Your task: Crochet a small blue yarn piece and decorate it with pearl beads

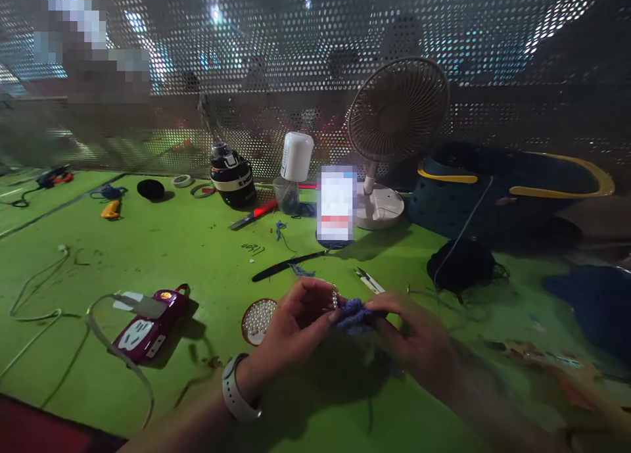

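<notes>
Between my two hands is a small piece of blue-purple knitted yarn work (353, 315). The fingers of my left hand (303, 318) are closed on its left edge, and a short string of white beads (336, 298) shows by the fingertips. My right hand (411, 331) pinches the right end of the yarn work; whether it also holds a hook or needle is hidden. Left of my left hand, partly behind it, sits a round dish of white beads (259, 321). Thread snips (369, 281) lie just beyond my hands.
A phone (336, 206) stands before a fan (379, 206). Dark yarn (463, 265) lies right, below a blue basket (513, 190) with yellow handles. A maroon power strip (155, 325) with cables is at left. A black bottle (234, 180) and a box cutter (254, 214) are at the back.
</notes>
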Demonstrator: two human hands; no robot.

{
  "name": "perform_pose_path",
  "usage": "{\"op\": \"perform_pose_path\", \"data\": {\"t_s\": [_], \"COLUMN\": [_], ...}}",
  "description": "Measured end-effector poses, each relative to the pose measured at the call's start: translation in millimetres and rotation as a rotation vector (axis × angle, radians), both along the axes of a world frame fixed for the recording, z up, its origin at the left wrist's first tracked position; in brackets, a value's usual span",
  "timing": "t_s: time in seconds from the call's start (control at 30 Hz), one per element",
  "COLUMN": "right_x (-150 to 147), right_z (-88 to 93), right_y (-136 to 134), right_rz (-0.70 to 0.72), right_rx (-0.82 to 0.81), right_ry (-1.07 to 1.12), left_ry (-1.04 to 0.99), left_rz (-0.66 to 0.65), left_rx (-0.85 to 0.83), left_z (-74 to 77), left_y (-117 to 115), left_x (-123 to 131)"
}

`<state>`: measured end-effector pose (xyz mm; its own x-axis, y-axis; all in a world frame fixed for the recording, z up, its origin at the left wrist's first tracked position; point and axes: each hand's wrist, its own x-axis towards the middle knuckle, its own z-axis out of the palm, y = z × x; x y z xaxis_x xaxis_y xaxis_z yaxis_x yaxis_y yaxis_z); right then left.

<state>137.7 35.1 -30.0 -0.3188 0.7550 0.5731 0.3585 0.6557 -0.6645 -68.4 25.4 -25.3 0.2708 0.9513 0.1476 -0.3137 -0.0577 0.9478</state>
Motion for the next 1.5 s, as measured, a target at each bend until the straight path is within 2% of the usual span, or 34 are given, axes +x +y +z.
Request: {"op": "perform_pose_path", "data": {"t_s": [0.27, 0.43, 0.57, 0.67, 0.73, 0.83, 0.97, 1.1, 1.2, 1.27, 1.33, 1.4, 1.5], "right_x": [-3.1, -5.6, 0.3, 10.6, 17.2, 22.9, 24.9, 26.5, 26.0, 23.5, 19.3, 14.8, 9.7], "right_z": [3.0, 5.1, 26.0, 42.3, 45.6, 37.1, 20.1, 20.5, 27.1, 29.7, 29.8, 28.1, 25.2], "right_y": [-4.3, -7.1, -1.4, 4.0, 3.4, -4.2, -11.3, -3.1, 1.8, -0.7, -7.2, -15.3, -25.2], "right_rz": [-0.074, -0.082, -0.036, -0.026, 0.013, 0.048, 0.039, 0.077, 0.036, -0.034, -0.058, -0.029, 0.054], "right_rx": [-0.203, -0.287, -0.421, -0.569, -0.576, -0.489, -0.429, -0.478, -0.53, -0.522, -0.494, -0.439, -0.352], "right_ry": [0.0, -0.013, -0.025, -0.248, -0.472, -0.682, -0.752, -0.586, -0.198, 0.083, 0.273, 0.353, 0.331], "left_ry": [0.041, 0.167, 0.151, 0.119, 0.102, 0.11, 0.156, 0.2, 0.224, 0.251, 0.276, 0.278, 0.268], "left_rz": [-0.052, 0.057, 0.136, 0.163, 0.182, 0.182, 0.167, 0.147, 0.113, 0.091, 0.087, 0.101, 0.102], "left_rx": [-0.007, 0.065, 0.09, 0.054, 0.047, 0.106, 0.181, 0.236, 0.334, 0.395, 0.455, 0.514, 0.558], "left_z": [-3.7, -9.7, -8.1, -2.1, 1.6, 3.9, 1.6, -2.8, -5.2, -6.0, -6.2, -6.2, -5.9], "left_y": [-1.1, -1.7, 2.3, 5.4, 5.8, 4.2, 2.5, 1.7, -0.6, -3.0, -5.6, -8.2, -11.7], "left_x": [-1.8, 3.8, -0.4, -4.5, -5.3, -4.7, -4.2, -4.5, -4.3, -4.0, -3.8, -4.1, -5.2]}}
